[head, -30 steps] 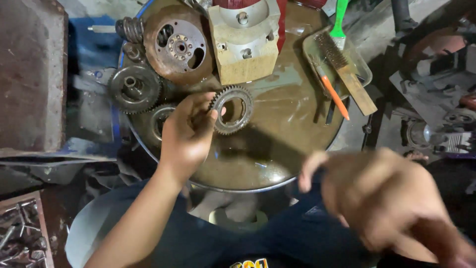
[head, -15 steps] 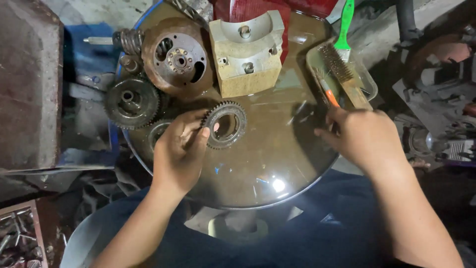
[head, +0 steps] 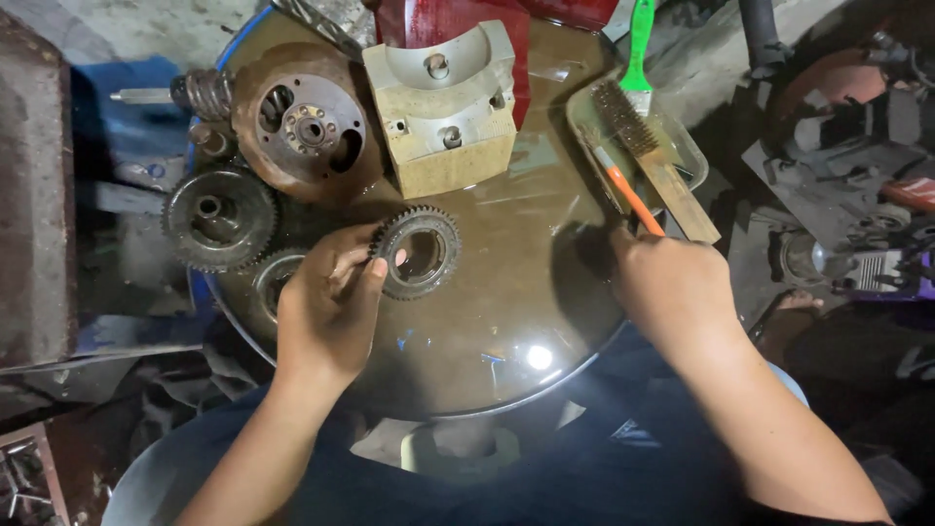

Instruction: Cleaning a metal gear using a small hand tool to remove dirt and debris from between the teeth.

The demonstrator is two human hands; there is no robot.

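Steel ring gear point(head: 419, 253) gripped at its rim by the left hand point(head: 326, 312), orange-handled brush point(head: 628, 195) grasped by the right hand point(head: 672, 287), cream block point(head: 448, 117) and rusty flange point(head: 307, 122) set behind on the oily round tray point(head: 506, 321).

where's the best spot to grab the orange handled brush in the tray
Probably by the bare end of the orange handle, coming from the near side where the right hand already is. It lies slanted in the tray with that end jutting toward the person, while the wire brush crowds its far part.
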